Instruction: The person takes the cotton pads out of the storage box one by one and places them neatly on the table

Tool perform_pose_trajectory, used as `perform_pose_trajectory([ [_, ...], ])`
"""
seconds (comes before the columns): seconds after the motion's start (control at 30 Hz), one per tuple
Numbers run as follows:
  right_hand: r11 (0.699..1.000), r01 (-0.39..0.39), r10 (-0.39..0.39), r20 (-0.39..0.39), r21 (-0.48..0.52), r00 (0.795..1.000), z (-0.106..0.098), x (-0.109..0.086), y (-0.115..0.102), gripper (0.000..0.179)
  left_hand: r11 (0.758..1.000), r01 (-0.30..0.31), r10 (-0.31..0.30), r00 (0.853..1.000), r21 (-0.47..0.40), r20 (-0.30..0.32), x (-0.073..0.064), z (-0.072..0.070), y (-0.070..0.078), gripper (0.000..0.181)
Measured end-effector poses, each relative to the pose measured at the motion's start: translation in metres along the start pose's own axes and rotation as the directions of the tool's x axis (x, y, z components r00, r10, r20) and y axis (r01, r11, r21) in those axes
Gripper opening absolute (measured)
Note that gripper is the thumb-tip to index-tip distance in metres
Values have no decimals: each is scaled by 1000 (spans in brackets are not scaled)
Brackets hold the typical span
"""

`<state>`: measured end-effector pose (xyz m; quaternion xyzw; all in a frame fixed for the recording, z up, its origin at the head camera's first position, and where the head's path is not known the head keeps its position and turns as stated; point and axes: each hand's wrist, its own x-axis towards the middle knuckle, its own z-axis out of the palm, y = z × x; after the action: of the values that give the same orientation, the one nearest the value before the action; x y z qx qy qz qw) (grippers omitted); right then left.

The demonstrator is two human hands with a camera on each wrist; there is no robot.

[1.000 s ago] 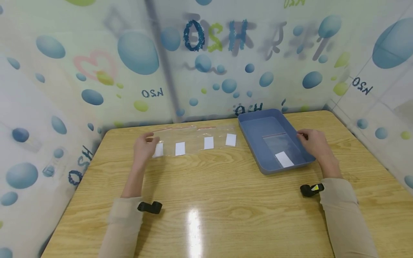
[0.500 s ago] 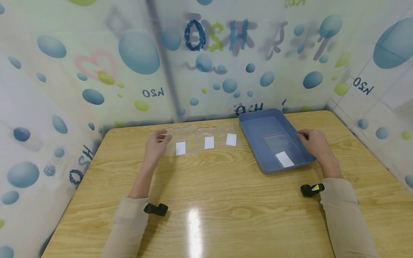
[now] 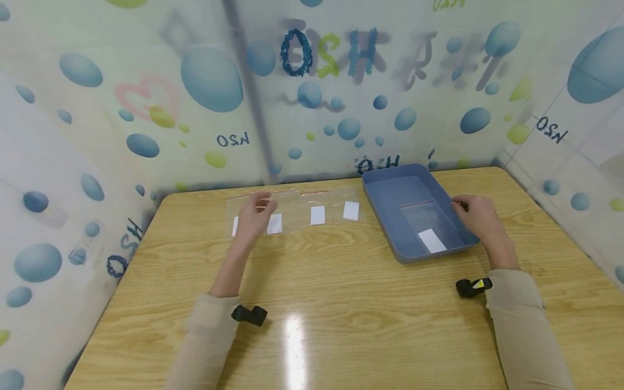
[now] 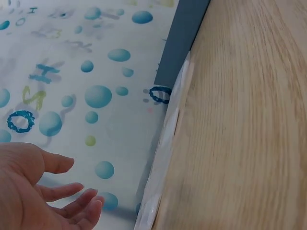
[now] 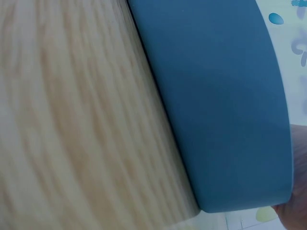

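Note:
A row of clear zip-lock bags (image 3: 297,214), with a white slip in the lower part of each, lies near the table's back edge. My left hand (image 3: 252,219) hovers over the left end of the row, fingers loosely bent and apart, holding nothing; the left wrist view shows its spread fingers (image 4: 79,206). It partly covers the leftmost bag's white slip (image 3: 235,226). To the right stands a blue-grey tray (image 3: 390,238) with one zip-lock bag (image 3: 420,216) inside. My right hand (image 3: 478,215) pinches the tray's right rim; in the right wrist view the tray wall hides most of that hand.
The wooden table (image 3: 341,303) runs back to a wall (image 3: 331,124) printed with blue drops and letters. Further walls stand close on the left and right. Each wrist carries a small black camera (image 3: 249,314).
My left hand has moved right along the row, from the leftmost bag toward the second, uncovering part of the leftmost slip. The right hand, tray and bags stay in place.

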<state>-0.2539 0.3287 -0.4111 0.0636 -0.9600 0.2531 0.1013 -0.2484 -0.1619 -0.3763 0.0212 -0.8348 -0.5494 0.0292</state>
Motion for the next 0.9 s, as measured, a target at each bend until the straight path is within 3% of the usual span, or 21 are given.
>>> perform_pose_trajectory([
  [0.43, 1000, 4, -4, -10, 6, 1000, 2, 0, 0, 28, 999, -35, 35, 999, -26, 8, 5, 28, 13, 42],
  [0.9, 1000, 8, -8, -15, 1, 1000, 1, -1, 1, 27, 992, -76, 85, 992, -96, 89, -2, 72, 36, 39],
])
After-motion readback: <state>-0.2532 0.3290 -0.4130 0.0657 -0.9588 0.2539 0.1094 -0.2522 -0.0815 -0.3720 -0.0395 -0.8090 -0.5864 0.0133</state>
